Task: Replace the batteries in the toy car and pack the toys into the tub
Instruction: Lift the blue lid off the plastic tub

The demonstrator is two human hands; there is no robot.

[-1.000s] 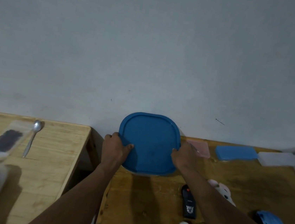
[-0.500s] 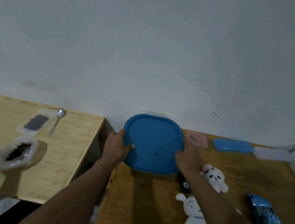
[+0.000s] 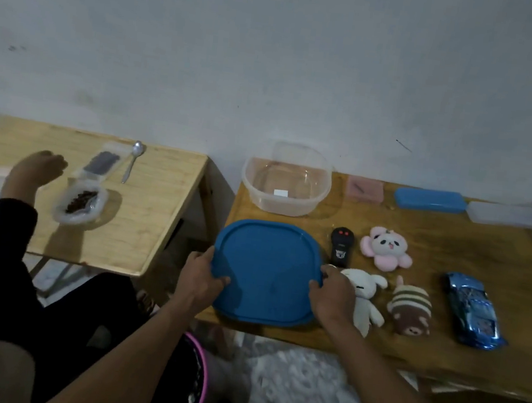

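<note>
Squarely before us, at the near edge of our wooden table (image 3: 451, 249), is the blue lid (image 3: 266, 271); beyond it, by the wall, stands the clear tub (image 3: 285, 183), uncovered. Our left hand (image 3: 201, 277) and right hand (image 3: 333, 295) grasp the lid's opposite edges, fingers curled. The blue toy car (image 3: 474, 311) sits far right.

Dim in here, with flat grey-blue light. The clear plastic bag of dark bits (image 3: 78, 203) drops a soft shadow toward the frame's bottom on the pale wooden table (image 3: 165, 196). The shiny blue toy car (image 3: 474, 309) glints faintly. The floor (image 3: 303, 388) at lower centre is smeared.
</note>
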